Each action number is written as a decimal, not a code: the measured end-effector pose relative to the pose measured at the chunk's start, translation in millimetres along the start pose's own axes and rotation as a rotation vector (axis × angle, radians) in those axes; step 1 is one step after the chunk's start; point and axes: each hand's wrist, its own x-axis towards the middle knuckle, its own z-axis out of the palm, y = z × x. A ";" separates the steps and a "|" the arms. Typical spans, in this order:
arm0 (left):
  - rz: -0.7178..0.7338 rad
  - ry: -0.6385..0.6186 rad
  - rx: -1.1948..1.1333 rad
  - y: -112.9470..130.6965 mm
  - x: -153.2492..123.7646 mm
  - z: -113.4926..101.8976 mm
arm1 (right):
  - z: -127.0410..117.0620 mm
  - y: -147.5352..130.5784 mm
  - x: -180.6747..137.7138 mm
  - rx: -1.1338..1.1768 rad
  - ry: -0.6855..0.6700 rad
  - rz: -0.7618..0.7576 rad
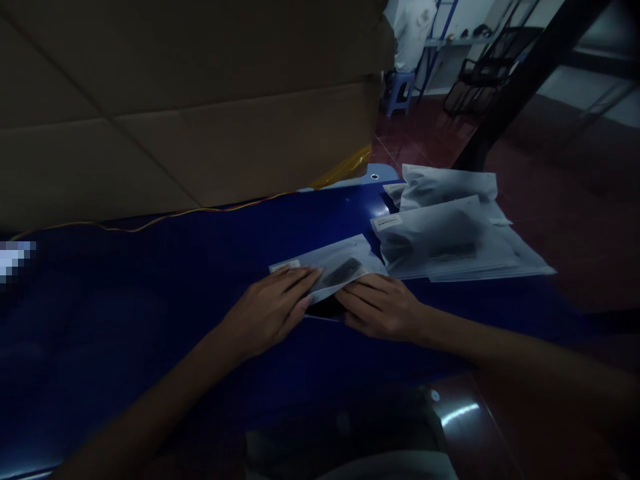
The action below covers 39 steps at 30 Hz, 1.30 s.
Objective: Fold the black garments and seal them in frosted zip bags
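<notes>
Viewing from a distance, I have both hands on a pale translucent bag (pixel 341 265) at the frame's centre. My left hand (pixel 273 310) grasps its left part beside a white label (pixel 291 265); my right hand (pixel 383 307) grasps its lower right edge, fingertips partly hidden. Similar bags (pixel 445 243) lie right of centre on the blue table (pixel 200 373); cardboard (pixel 225 133) fills the upper left.
</notes>
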 end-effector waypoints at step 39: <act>-0.238 0.138 0.188 -41.1 -7.6 18.3 | -6.2 3.7 0.9 0.280 -0.177 0.101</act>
